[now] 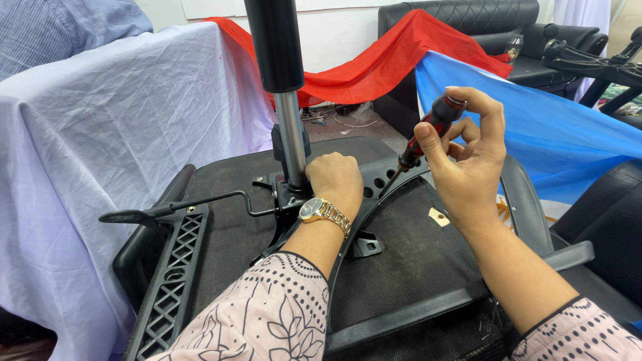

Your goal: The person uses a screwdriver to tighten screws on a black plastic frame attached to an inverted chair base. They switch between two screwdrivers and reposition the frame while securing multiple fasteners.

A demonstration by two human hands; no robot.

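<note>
An upturned office chair (414, 267) lies in front of the person, its underside facing up. The gas cylinder (284, 87) stands upright from the mechanism plate (284, 194) at the centre of the seat base.

The left hand (336, 179) is closed into a fist and rests on the chair's underside, just beside the foot of the gas cylinder. A gold wristwatch (321, 211) sits on the left wrist.

The right hand (468, 157) is closed around a screwdriver (424, 137) with a red and black handle. The thumb and fingers grip the handle near its top. The screwdriver is tilted, its tip pointing down and to the left, meeting the curved black frame bar (364, 214) near a row of round holes (378, 182). Whether the tip sits in a screw cannot be told.

A black adjustment lever (167, 210) extends left from the mechanism plate. A latticed black armrest (167, 281) lies at lower left. A white cloth (100, 134) covers the object to the left; red cloth (388, 57) and blue cloth (555, 127) drape behind.
</note>
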